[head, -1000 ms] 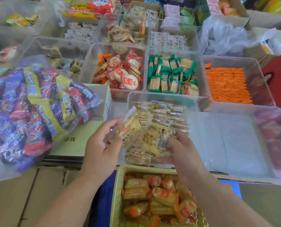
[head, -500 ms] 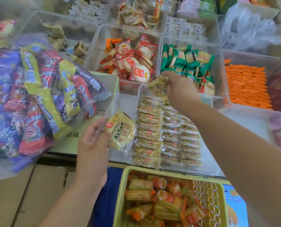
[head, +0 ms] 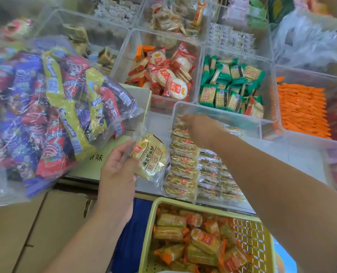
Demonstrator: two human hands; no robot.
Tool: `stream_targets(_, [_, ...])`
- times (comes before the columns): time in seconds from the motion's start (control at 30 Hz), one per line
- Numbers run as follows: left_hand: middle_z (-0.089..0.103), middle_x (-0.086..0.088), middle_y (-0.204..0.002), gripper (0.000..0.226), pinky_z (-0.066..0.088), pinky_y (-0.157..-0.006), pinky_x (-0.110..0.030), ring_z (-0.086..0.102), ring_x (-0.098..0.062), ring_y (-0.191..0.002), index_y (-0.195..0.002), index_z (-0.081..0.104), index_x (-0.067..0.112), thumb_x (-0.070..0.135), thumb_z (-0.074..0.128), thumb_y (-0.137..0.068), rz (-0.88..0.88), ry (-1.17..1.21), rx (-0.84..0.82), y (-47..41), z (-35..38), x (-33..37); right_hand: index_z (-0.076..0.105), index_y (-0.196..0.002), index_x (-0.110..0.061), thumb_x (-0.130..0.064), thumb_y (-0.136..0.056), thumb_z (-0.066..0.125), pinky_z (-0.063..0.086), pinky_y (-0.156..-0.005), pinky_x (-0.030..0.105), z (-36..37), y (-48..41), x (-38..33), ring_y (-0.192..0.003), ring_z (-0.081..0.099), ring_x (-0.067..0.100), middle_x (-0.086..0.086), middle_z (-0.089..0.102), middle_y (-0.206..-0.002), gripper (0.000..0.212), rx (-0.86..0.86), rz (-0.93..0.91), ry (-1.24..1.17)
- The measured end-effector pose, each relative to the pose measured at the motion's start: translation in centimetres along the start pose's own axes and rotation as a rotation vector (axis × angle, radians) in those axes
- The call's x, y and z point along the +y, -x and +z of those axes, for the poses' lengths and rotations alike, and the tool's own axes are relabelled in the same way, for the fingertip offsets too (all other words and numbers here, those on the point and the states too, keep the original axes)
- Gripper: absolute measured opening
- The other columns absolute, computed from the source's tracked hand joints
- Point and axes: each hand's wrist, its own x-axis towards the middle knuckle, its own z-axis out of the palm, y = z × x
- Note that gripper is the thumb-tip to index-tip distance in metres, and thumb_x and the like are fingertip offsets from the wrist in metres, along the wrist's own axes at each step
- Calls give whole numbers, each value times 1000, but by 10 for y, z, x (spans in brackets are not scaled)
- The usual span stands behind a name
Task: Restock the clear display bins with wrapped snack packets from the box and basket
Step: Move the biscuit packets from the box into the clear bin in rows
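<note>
The snack packet (head: 150,157) is a round yellow cake in a clear wrapper. It is just left of the clear bin (head: 213,110), up in the air, held by the left hand (head: 116,174). The thumb and fingers pinch its left side, where the wrapper sticks out. I think it is light. The wrapper looks smooth and slippery, so it could slide out. The cake inside might crack if it is squeezed. It seems best to hold it gently by the flat sides or the wrapper's end, and not squash the middle.

Inside the bin, more packets (head: 183,174) lie in neat rows. The right hand (head: 201,129) reaches to the far end of the left row. Its fingers (head: 183,120) bend down onto the packets there. It is blurry, so I cannot tell if they pinch one or just press.

Just in front of the bin sits a yellow basket (head: 203,206) full of orange-ended snacks. Left of the bin, a big bag of sweets (head: 55,107) rests on a box (head: 96,162).
</note>
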Motion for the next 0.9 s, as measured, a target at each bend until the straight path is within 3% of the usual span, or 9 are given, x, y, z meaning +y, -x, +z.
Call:
stream_targets(0.13, [73,5,-127,42,46,-111,-51,69,-19,-118,-126,69,31,2,56,-99,4,32,-16,4,0,4,37,-154,-29,-24,-103,45,47,-106,48,-4,12,-1,-133,50,33,8,51,-150,51,7,29,-81])
stream_targets(0.23, [72,13,-127,44,54,-104,-35,68,-13,-120,-123,67,38,2,56,-101,59,-4,4,8,1,7,44,-150,-27,-32,-103,49,36,-115,42,-6,43,-14,-139,42,26,2,50,-151,47,162,13,-265])
stream_targets(0.33, [69,25,-127,46,52,-98,-17,64,1,-120,-127,62,48,10,58,-102,233,-218,-32,13,3,7,57,-138,-29,-37,-103,53,48,-93,28,-5,86,-35,-112,58,5,-10,64,-126,37,248,26,-616])
stream_targets(0.4, [60,38,-130,48,43,-98,-5,56,11,-124,-133,54,52,17,56,-101,410,-432,-79,17,5,7,61,-130,-32,-45,-102,51,52,-77,23,-3,115,-50,-93,65,-1,-16,69,-105,33,125,69,-963])
stream_targets(0.47, [56,37,-135,50,40,-103,-8,51,8,-130,-139,50,47,18,54,-98,569,-590,-148,19,8,5,61,-131,-31,-53,-99,51,61,-79,33,-1,140,-63,-97,71,8,-10,73,-107,41,-23,86,-1356])
stream_targets(0.57, [60,8,-141,46,43,-110,-25,55,-11,-133,-143,55,22,20,57,-97,794,-762,-297,20,16,0,59,-135,-31,-54,-96,56,60,-89,43,4,161,-71,-111,69,19,-2,71,-121,46,-73,44,-1656])
stream_targets(0.7, [59,-4,-145,55,39,-115,-32,54,-20,-135,-139,62,10,27,71,-88,914,-926,-491,24,31,-8,67,-120,-23,-42,-97,63,61,-78,40,6,164,-64,-105,72,27,10,74,-111,30,56,161,-1753])
stream_targets(0.77, [56,-2,-149,58,35,-116,-26,50,-16,-137,-137,65,13,35,76,-85,908,-937,-527,24,34,-13,73,-108,-26,-31,-101,59,62,-76,40,8,162,-55,-101,73,27,8,76,-105,16,114,216,-1761])
stream_targets(0.9, [41,6,-158,74,20,-115,-22,29,-5,-143,-146,49,28,55,74,-82,694,-1025,-346,12,30,-29,67,-116,-28,-22,-104,55,63,-79,38,4,150,-27,-101,74,21,-3,76,-108,18,271,278,-1604])
